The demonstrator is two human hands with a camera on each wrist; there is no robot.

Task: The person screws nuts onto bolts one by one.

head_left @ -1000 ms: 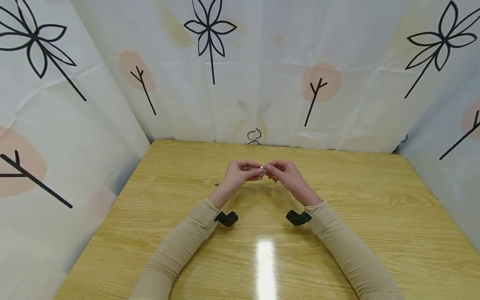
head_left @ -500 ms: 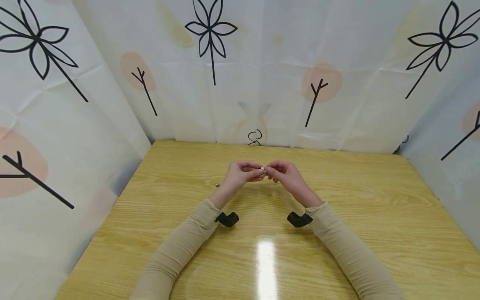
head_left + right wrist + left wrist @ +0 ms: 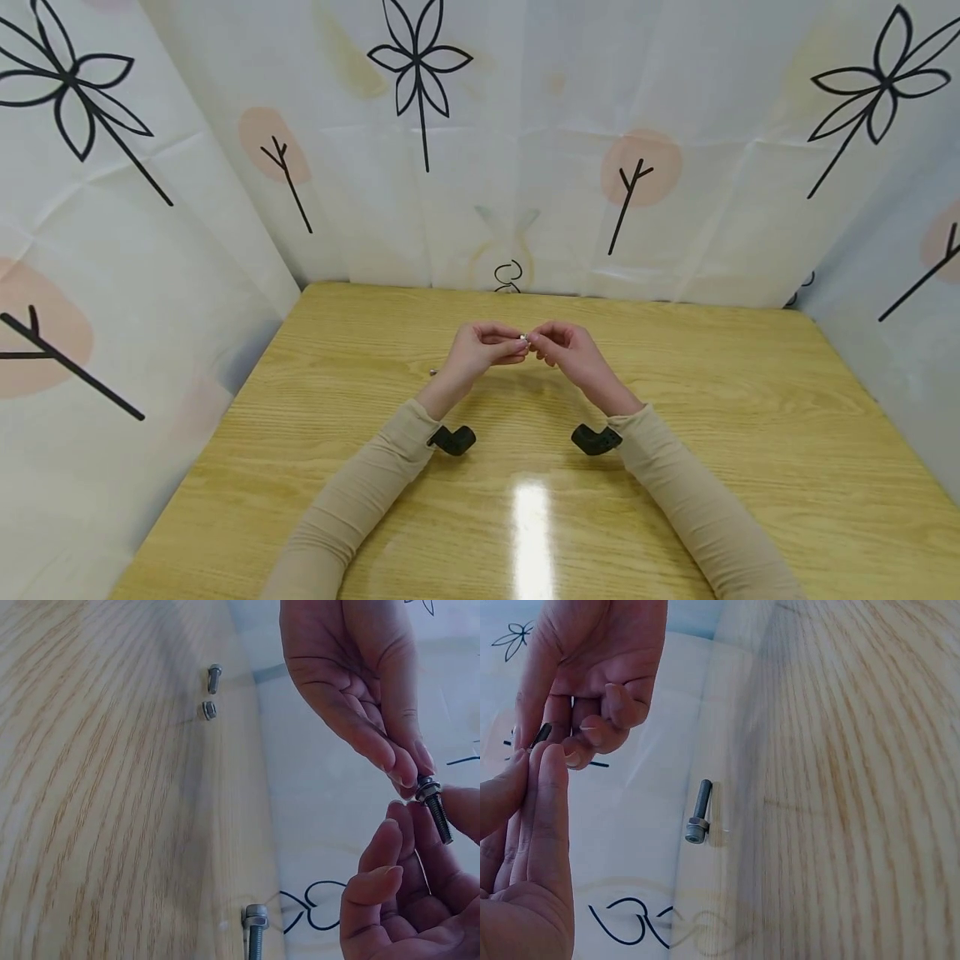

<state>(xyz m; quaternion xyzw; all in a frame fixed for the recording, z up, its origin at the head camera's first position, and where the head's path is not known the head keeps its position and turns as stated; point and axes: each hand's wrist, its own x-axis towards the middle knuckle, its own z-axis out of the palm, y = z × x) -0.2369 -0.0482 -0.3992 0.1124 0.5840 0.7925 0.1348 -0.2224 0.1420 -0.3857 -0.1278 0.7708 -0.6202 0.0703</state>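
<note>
Both hands meet near the back middle of the table, over a small metal bolt with a nut close to its head. The left hand pinches the head end between thumb and fingertips. From the other side the right hand has its thumb and index fingertip at the nut, its other fingers loosely curled. The threaded shank points toward the right palm in the right wrist view. In the left wrist view only a dark bit of the bolt shows between the fingers.
On the wooden table lies another bolt with a nut. In the right wrist view, a short bolt and a loose nut lie apart from a bolt nearer the bottom. A patterned cloth hangs behind the table.
The hands stay in almost the same place. The fingertips have shifted slightly around the bolt, and less of its metal shows between them in the head view.
</note>
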